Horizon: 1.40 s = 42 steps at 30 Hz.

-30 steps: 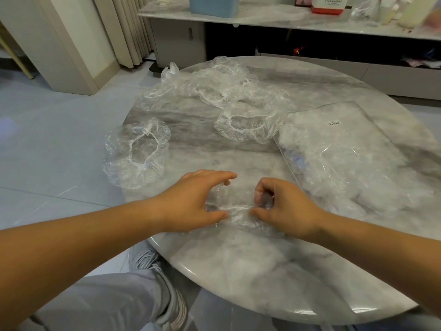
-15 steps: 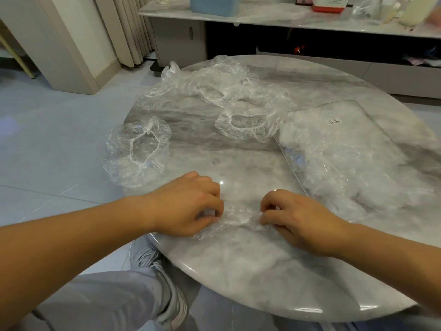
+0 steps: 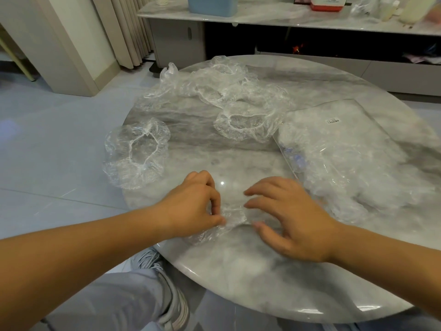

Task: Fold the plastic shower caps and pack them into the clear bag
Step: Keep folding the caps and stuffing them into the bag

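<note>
The left hand (image 3: 193, 206) is curled, with thumb and fingertips pinching the left end of a crumpled shower cap (image 3: 224, 226) that lies flat on the near part of the round marble table (image 3: 262, 273). The right hand (image 3: 293, 218) is spread, its fingers extended and relaxed just right of the same cap; the thumb lies at the cap's right end, and it holds nothing. Whether the right fingertips touch the plastic cannot be determined. A second shower cap (image 3: 136, 154) lies opened out at the left edge of the table, partly overhanging it, well apart from the hands. A third shower cap (image 3: 243, 126) lies beyond the hands towards the middle of the table, just beside the clear bag (image 3: 353, 158). A heap of shower caps (image 3: 214, 84) occupies the far left of the table. The clear bag lies flat on the right side of the table, holds translucent plastic, and bears a white label (image 3: 333, 120) near its far end. Below the near table edge, a grey sneaker (image 3: 171, 292) is visible. On the far shelf (image 3: 274, 17) stands a blue container (image 3: 212, 4).
</note>
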Motion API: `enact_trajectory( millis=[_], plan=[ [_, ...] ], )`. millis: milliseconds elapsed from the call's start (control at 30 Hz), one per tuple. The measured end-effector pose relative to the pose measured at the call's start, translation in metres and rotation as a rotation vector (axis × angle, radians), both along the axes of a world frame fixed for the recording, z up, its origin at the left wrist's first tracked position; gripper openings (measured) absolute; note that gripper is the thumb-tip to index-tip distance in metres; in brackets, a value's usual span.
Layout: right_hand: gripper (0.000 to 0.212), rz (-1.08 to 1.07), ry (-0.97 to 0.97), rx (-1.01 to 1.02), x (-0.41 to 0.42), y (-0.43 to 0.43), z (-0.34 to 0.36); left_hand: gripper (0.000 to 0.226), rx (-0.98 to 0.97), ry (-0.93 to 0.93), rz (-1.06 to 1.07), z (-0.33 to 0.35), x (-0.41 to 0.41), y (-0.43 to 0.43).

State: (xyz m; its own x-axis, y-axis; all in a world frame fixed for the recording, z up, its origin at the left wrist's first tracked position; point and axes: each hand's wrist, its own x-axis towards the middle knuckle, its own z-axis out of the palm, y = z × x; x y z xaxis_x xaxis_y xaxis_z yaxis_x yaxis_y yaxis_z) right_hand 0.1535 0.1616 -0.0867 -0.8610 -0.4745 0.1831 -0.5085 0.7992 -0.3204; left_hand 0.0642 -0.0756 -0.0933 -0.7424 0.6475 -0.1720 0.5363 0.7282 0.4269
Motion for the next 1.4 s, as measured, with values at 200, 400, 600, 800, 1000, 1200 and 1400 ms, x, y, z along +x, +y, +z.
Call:
enact_trajectory(
  millis=[200, 400, 600, 800, 1000, 1200, 1400],
  plan=[
    [0.046, 0.19, -0.169, 0.188, 0.005, -0.015, -0.007, 0.064, -0.282, 0.025, 0.191, 0.015, -0.003, 0.0],
    [0.05, 0.171, -0.236, 0.142, 0.007, -0.014, -0.008, 0.053, -0.25, -0.1, 0.25, 0.025, -0.012, -0.008],
    [0.059, 0.122, -0.282, 0.133, 0.006, -0.021, -0.003, 0.029, 0.203, -0.537, 0.481, 0.026, -0.01, 0.001],
    [0.056, 0.115, -0.34, 0.111, 0.01, -0.027, 0.002, 0.009, 0.367, -0.562, 0.524, 0.016, 0.012, 0.023],
    [0.019, -0.289, -0.283, -0.364, 0.005, -0.013, 0.018, 0.015, 0.49, -0.891, 0.59, 0.019, 0.018, 0.043],
    [0.044, -0.588, -0.563, 0.005, -0.012, 0.005, 0.027, 0.024, 0.525, -1.097, 0.667, 0.029, 0.015, 0.041],
    [0.027, -0.711, -0.831, -0.261, -0.018, -0.006, 0.021, 0.036, 0.537, -1.228, 0.698, 0.031, 0.016, 0.037]
  ],
)
